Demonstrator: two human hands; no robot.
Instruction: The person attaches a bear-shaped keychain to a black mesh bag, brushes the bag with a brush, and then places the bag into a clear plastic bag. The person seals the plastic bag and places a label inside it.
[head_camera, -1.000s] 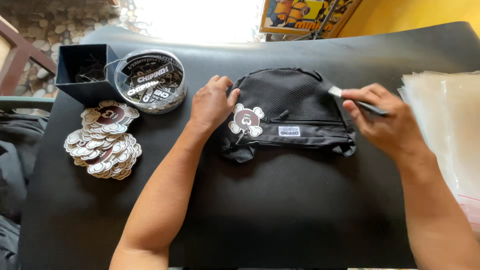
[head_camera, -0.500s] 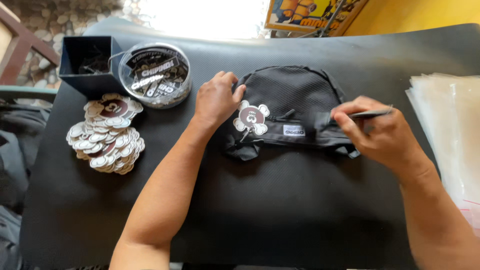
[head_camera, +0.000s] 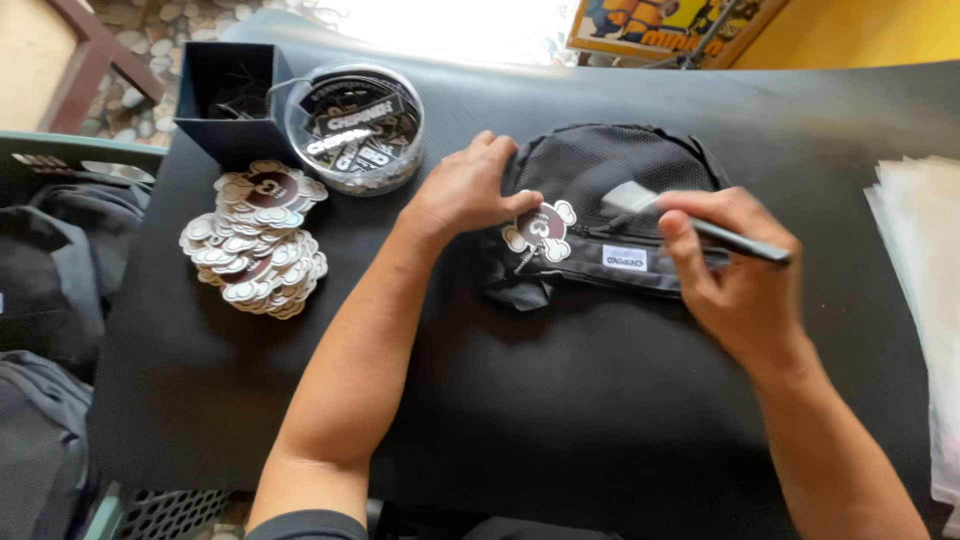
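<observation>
Two hands are seen at work on a small black mesh pouch (head_camera: 610, 200) laid flat on a black worktop (head_camera: 560, 420). The pouch is pinned at its near-left corner by the left hand (head_camera: 462, 192), whose fingers are curled loosely over the fabric with the thumb pressed just beside a round skull-shaped tag (head_camera: 540, 230) hanging at the zip. A thin dark tool with a pale flat tip (head_camera: 700, 225) is gripped by the closed fingers of the right hand (head_camera: 735, 275), and its tip is rested on the mesh above a small white label (head_camera: 625, 259).

Slippage is judged the chief risk: the pouch is soft and held at one corner only, so it could be dragged or bunched under a firm stroke of the tool. The tag, lying close to the tip, could be caught and twisted. To the left, a fanned pile of similar tags (head_camera: 255, 240) is stacked loosely and could be scattered by a passing forearm, as could the clear round tub of black labels (head_camera: 352, 125) set touching a dark open box (head_camera: 228, 100). Clear plastic sleeves (head_camera: 920, 300) are stacked at the worktop's right edge, where they could be nudged off by the right elbow
</observation>
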